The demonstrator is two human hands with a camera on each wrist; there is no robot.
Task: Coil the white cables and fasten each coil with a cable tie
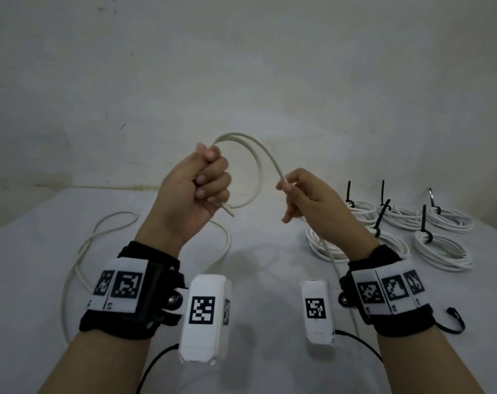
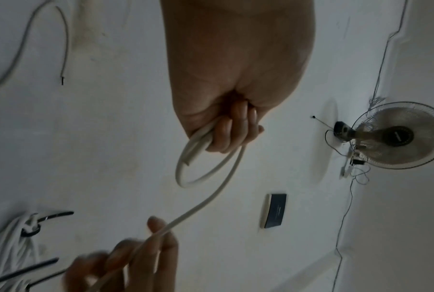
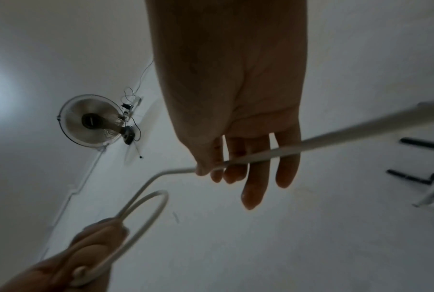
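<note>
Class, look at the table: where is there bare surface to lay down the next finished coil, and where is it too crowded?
Bare table lies in the middle, bordered by the loose white cable on the left and the tied coils on the right. The near right corner holds only a loose black cable tie. The far right is crowded with coils.

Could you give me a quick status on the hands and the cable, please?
Left hand grips first loop of white cable. Right hand pinches the running length. Tied coils sit right, clear.
</note>
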